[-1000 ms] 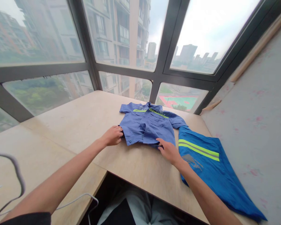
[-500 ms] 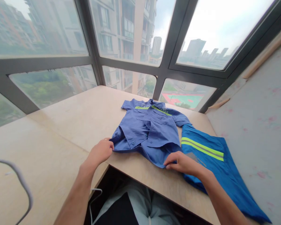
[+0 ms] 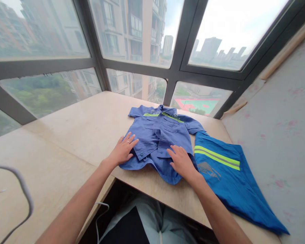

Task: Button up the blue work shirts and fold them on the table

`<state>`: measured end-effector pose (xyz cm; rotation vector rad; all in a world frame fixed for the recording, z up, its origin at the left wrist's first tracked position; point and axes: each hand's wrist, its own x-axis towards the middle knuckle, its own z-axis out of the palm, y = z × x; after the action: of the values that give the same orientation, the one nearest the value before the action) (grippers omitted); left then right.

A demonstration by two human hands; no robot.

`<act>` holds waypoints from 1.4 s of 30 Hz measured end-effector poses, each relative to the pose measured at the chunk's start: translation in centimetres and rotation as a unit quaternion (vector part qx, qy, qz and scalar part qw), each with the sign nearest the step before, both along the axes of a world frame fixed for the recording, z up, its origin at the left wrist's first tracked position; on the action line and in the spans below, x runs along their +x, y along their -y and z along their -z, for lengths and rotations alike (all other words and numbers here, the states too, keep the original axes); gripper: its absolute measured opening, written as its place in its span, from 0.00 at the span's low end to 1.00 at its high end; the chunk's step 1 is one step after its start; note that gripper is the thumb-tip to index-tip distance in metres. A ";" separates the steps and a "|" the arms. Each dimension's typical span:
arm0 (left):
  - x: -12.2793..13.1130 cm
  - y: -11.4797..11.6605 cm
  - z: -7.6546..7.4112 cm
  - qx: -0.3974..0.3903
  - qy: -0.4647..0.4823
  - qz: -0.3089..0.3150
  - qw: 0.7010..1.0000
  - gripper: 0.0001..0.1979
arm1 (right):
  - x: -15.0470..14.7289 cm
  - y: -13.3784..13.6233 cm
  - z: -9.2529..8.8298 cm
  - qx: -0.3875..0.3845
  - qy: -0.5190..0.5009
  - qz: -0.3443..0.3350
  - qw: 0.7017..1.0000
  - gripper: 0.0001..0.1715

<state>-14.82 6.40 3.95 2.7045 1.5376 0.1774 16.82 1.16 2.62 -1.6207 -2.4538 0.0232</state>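
A blue short-sleeved work shirt (image 3: 152,132) with yellow-green reflective strips lies front up on the wooden surface, its collar toward the window. Its lower front is partly unbuttoned, and the back hem shows below the front panels. My left hand (image 3: 123,149), with a ring on one finger, rests with fingers spread at the shirt's lower left side. Over the lower right front panel, my right hand (image 3: 182,161) lies with its fingers apart. Neither hand grips the cloth.
Brighter blue folded fabric (image 3: 218,173) with a reflective stripe lies to the right, beside the patterned wall (image 3: 277,145). A grey cable (image 3: 27,193) curves at the left. Windows stand behind the wooden surface (image 3: 66,135), whose front has a cut-out edge above my legs.
Both hands have let go of the shirt's hem corners and moved up onto its lower front, fingers now spread. The view has shifted slightly.
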 end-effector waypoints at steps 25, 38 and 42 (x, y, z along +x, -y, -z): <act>-1.4 8.5 3.3 -0.068 0.047 0.016 0.996 0.22 | -1.7 9.6 -0.4 -0.273 -0.051 -0.110 0.954 0.43; 3.9 6.4 2.9 -0.198 0.598 -0.380 0.677 0.21 | -3.4 1.8 -0.9 -0.022 0.024 -0.021 0.999 0.29; 4.9 6.7 2.4 -0.248 0.745 -0.393 0.479 0.21 | -2.9 0.9 0.5 -0.046 0.018 0.006 0.999 0.16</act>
<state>-9.96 -0.32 1.54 0.4135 1.3680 1.3086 13.92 0.29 2.10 -1.6882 -2.5037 0.1087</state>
